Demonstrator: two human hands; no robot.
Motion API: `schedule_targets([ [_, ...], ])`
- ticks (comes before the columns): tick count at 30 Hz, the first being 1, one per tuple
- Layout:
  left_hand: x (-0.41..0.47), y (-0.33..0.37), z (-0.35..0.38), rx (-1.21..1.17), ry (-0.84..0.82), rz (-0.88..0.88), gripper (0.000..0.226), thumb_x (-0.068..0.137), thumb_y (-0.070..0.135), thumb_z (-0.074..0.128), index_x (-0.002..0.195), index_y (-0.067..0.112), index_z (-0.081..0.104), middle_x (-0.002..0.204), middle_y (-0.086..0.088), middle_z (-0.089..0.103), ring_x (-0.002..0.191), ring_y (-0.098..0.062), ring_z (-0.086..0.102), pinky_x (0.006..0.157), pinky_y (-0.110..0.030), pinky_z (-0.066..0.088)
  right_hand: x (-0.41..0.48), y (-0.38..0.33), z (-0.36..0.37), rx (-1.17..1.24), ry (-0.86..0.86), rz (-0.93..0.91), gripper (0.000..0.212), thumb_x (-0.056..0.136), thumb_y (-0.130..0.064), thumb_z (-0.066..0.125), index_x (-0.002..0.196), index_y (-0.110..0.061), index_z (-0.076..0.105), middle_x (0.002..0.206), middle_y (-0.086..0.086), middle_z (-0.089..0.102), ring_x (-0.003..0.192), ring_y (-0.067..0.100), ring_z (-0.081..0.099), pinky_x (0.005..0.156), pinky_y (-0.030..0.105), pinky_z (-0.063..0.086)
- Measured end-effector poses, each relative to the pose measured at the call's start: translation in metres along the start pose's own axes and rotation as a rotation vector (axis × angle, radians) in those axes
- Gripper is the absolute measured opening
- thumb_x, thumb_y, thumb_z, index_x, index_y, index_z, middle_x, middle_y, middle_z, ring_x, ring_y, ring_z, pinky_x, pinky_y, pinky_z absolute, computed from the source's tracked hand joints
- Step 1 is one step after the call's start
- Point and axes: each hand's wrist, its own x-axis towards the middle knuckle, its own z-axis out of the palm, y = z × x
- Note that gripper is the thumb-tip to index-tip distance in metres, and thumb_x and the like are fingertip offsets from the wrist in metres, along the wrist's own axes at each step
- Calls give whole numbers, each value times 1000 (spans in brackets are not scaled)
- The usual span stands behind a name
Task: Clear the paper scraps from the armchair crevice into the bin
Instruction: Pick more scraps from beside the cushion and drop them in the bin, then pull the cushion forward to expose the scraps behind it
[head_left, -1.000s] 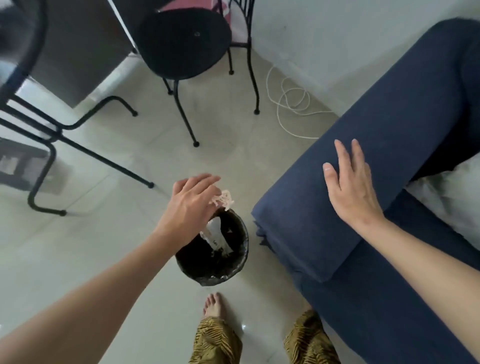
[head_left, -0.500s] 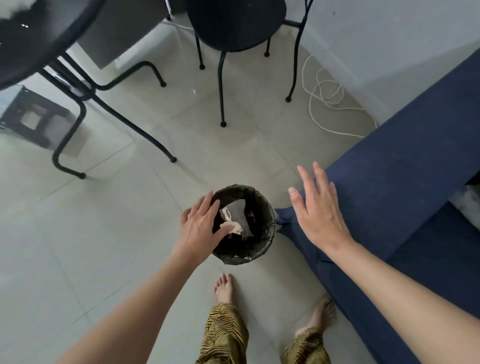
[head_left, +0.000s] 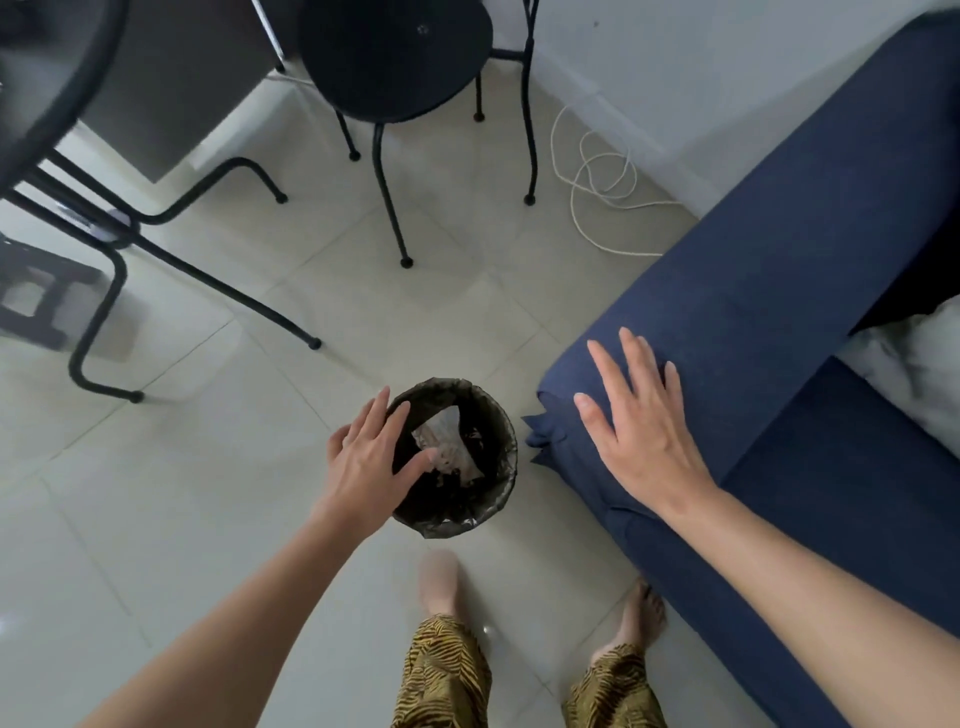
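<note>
A small round bin (head_left: 501, 499) lined with a black bag stands on the tiled floor beside the navy armchair (head_left: 769, 291). Pale paper scraps (head_left: 444, 441) lie inside the bin. My left hand (head_left: 369, 457) hovers over the bin's left rim, fingers spread, holding nothing. My right hand (head_left: 636, 426) is spread flat above the front end of the armchair's armrest, also holding nothing. The crevice of the armchair is out of sight.
A black chair (head_left: 395, 57) stands at the back, a black table frame (head_left: 104, 218) at the left. A white cable (head_left: 597, 176) coils on the floor by the wall. A pale cushion (head_left: 914, 358) lies on the armchair seat. My bare feet stand just behind the bin.
My left hand let go of the paper scrap, which now lies in the bin, and its fingers opened. The view swung down toward the bin.
</note>
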Motion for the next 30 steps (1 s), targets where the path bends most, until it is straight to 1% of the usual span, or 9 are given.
schedule_targets([
  [3, 17, 42, -13, -32, 5, 78, 86, 86, 77, 32, 155, 25, 30, 166, -7, 15, 152, -24, 13, 120, -44, 11, -9, 33, -18, -58, 8, 42, 68, 102, -56, 23, 161, -24, 18, 169, 18, 8, 156, 34, 9, 122, 60, 12],
  [7, 49, 123, -29, -75, -3, 214, 91, 88, 74, 41, 160, 26, 13, 168, -5, -1, 154, -22, -2, 120, -38, 2, -26, 89, -52, -52, 43, 164, 70, 101, -60, 25, 162, -29, 11, 169, 19, 0, 157, 34, 2, 123, 60, 7],
  [9, 64, 170, -33, -79, -8, 286, 97, 85, 78, 40, 160, 26, 8, 168, -5, -4, 154, -22, -4, 120, -37, 2, -39, 121, -70, -27, 82, 233, 72, 100, -61, 27, 162, -31, 9, 169, 18, -2, 157, 34, 0, 123, 59, 6],
  [11, 76, 222, -33, -67, -21, 372, 100, 83, 81, 38, 160, 26, 6, 168, -6, -4, 154, -23, -5, 122, -40, 4, -55, 156, -86, -11, 119, 301, 73, 99, -63, 27, 162, -32, 7, 169, 18, -3, 157, 33, -1, 124, 58, 5],
  [18, 95, 410, 2, -33, -78, 637, 99, 85, 78, 45, 159, 32, -4, 168, 1, -10, 153, -17, -10, 124, -42, 2, -119, 298, -135, 11, 236, 572, 75, 99, -63, 30, 162, -33, 3, 169, 19, -4, 156, 36, -2, 123, 58, 4],
  [21, 98, 485, 25, -50, -121, 663, 101, 85, 75, 50, 159, 32, -4, 168, 5, -10, 153, -14, -9, 124, -44, 5, -146, 359, -148, 68, 292, 697, 77, 99, -65, 31, 161, -35, -3, 169, 17, -7, 156, 35, -5, 124, 58, 2],
  [25, 106, 562, 59, -68, -171, 647, 107, 81, 77, 53, 159, 32, -6, 167, 7, -10, 153, -16, -4, 122, -50, 13, -173, 427, -156, 209, 375, 831, 82, 97, -67, 35, 160, -38, -9, 170, 14, -11, 156, 33, -8, 124, 58, 0],
  [28, 121, 605, 82, -67, -209, 620, 115, 76, 82, 53, 158, 31, -9, 167, 7, -11, 154, -19, 2, 121, -52, 19, -179, 469, -157, 362, 466, 910, 92, 95, -68, 43, 160, -32, -11, 171, 11, -7, 157, 30, -5, 124, 57, 2],
  [30, 132, 631, 93, -101, -239, 550, 120, 73, 83, 56, 158, 29, -9, 167, 5, -11, 154, -20, 3, 121, -48, 18, -175, 493, -159, 513, 544, 970, 101, 91, -69, 49, 161, -27, -11, 171, 8, -5, 157, 26, -4, 124, 56, 5],
])
